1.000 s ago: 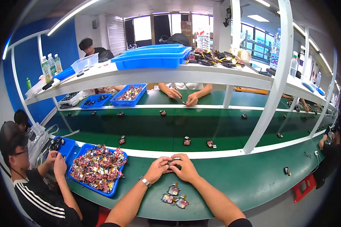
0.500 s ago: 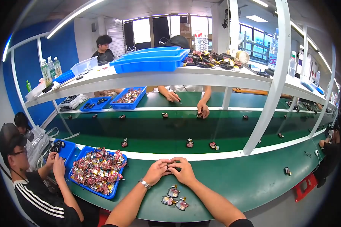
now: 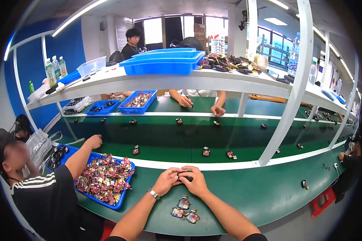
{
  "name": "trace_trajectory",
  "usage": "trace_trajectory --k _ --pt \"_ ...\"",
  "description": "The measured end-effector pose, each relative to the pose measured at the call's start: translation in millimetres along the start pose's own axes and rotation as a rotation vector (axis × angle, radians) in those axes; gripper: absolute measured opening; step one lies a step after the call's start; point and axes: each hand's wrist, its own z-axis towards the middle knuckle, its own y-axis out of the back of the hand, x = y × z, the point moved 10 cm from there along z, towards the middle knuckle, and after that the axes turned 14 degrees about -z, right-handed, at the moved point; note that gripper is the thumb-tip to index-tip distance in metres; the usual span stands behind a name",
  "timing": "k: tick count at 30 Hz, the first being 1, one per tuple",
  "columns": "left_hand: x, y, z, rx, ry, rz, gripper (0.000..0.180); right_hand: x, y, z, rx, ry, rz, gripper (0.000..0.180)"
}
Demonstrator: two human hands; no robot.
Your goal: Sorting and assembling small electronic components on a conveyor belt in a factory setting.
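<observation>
My left hand [image 3: 167, 181], with a metal watch on its wrist, and my right hand [image 3: 194, 182] meet over the green table. Pinched between their fingertips is a small black electronic part [image 3: 183, 175], mostly covered by the fingers. Closer to me, between my forearms, lie three small electronic assemblies with dark frames: one assembly [image 3: 184, 204] at the top, another assembly [image 3: 177, 212] at lower left, and a third assembly [image 3: 193, 217] at lower right. Each shows a yellow tab.
At my left stands a blue bin [image 3: 117, 206] heaped with small red-and-yellow parts. A co-worker's arm [image 3: 81, 157] reaches over it. Beyond a white rail [image 3: 169, 164] runs a green belt [image 3: 169, 140] with scattered assemblies. A white post [image 3: 287, 86] rises at right; a shelf [image 3: 229, 83] spans above.
My hands keep almost the same place and grip. The left co-worker has stretched an arm out toward the belt. Across the belt, another person's hand has lifted off an assembly.
</observation>
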Motion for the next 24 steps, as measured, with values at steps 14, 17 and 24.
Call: trace_trajectory --k 14,17,24 --pt "-11 -8 0 0.045 -0.052 0.026 0.029 21 5 2 -0.032 0.078 -0.057 0.016" --pt "-8 -7 0 0.027 -0.022 -0.068 0.029 17 4 1 -0.054 0.064 -0.002 0.014" --pt "-4 1 0 0.020 -0.041 -0.067 0.031 16 0 4 -0.033 0.083 0.012 0.014"
